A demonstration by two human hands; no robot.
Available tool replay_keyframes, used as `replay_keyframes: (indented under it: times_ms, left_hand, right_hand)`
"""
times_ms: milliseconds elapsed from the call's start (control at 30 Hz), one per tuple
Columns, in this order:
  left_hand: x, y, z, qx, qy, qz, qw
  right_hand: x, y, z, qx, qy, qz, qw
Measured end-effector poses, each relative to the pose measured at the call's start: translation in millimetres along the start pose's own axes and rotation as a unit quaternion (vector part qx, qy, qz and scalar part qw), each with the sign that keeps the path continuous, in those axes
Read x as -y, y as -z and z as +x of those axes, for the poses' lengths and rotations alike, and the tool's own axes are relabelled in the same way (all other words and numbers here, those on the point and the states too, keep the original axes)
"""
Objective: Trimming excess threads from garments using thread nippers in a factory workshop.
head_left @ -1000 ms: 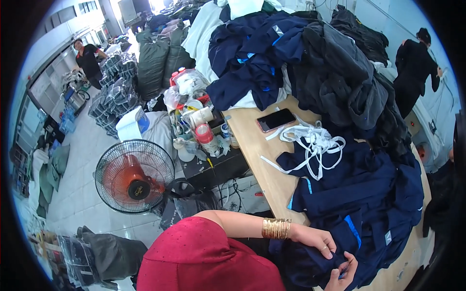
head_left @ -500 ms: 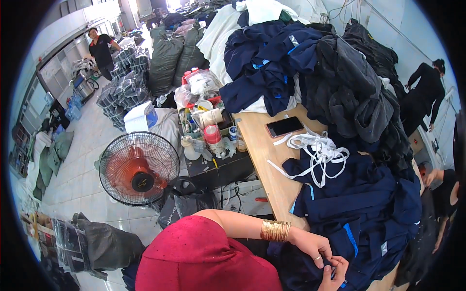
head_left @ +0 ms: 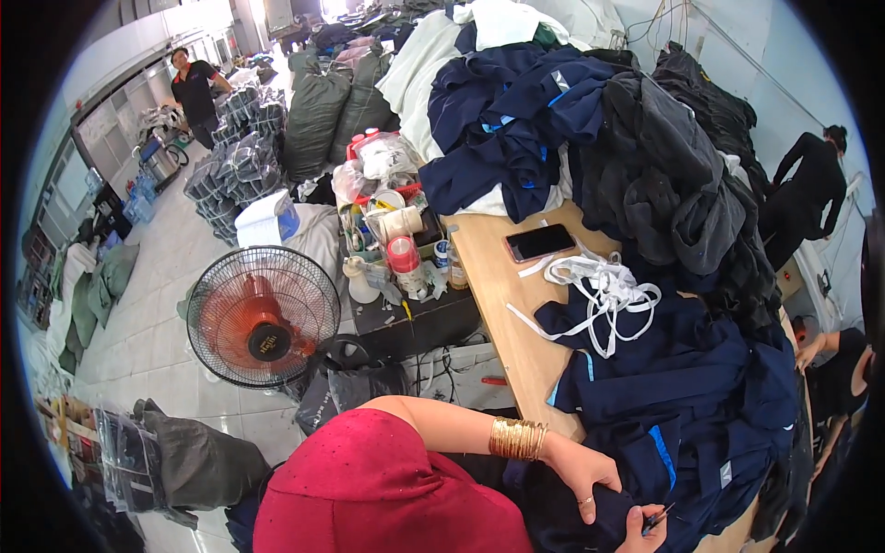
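Note:
My left hand [head_left: 581, 472], with gold bangles at its wrist and a ring, is closed on a dark navy garment [head_left: 562, 511] at the table's near edge, thumb and fingers pinching the cloth. Just to its right, low in the picture, my right hand [head_left: 638, 530] is closed around a small dark tool with a pointed tip, which looks like thread snips [head_left: 658, 518]. Its lower part is cut off by the frame. More navy garments [head_left: 682, 378] with light blue trim lie beyond both hands on the wooden table [head_left: 489, 281].
White tape [head_left: 604, 286] lies tangled beside a phone [head_left: 540, 242]. Navy and dark grey clothing [head_left: 659, 166] is heaped at the back. Left of the table stand a fan [head_left: 265, 318] and a cluttered black stand [head_left: 415, 324]. A co-worker's hand [head_left: 811, 350] shows at the right.
My hands have drawn slightly apart. The pointed tool now shows in my right hand. The co-worker in black at the far right has shifted posture.

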State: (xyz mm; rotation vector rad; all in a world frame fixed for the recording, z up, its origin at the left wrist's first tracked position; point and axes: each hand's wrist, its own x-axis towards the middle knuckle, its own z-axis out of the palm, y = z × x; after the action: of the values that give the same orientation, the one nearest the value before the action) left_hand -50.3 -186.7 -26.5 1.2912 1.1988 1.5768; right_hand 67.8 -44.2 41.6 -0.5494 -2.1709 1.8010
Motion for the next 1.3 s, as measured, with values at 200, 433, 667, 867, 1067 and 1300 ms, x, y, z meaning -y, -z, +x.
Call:
replay_keyframes:
  times_ms: [200, 433, 667, 867, 1067, 1300]
  left_hand:
    - [-5, 4, 2, 0.015, 0.026, 0.035, 0.999]
    - [-1, -1, 5, 0.054, 0.041, -0.051, 0.996]
    - [2, -3, 9, 0.028, 0.041, -0.057, 0.997]
    - [-1, -5, 12, 0.021, 0.035, -0.061, 0.997]
    - [-3, 0, 10, 0.013, 0.017, 0.004, 1.0]
    - [2, 5, 11, -0.045, 0.02, 0.158, 0.986]
  right_hand:
    - [0, -1, -1, -0.017, 0.013, -0.034, 0.999]
    - [3, 4, -2, -0.008, 0.027, -0.056, 0.998]
    - [1, 10, -2, -0.014, 0.037, -0.095, 0.995]
    - [-2, 12, 1, -0.028, 0.065, -0.097, 0.993]
    - [0, 12, 1, -0.03, 0.063, -0.085, 0.994]
    - [-2, 15, 5, -0.045, 0.088, -0.091, 0.991]
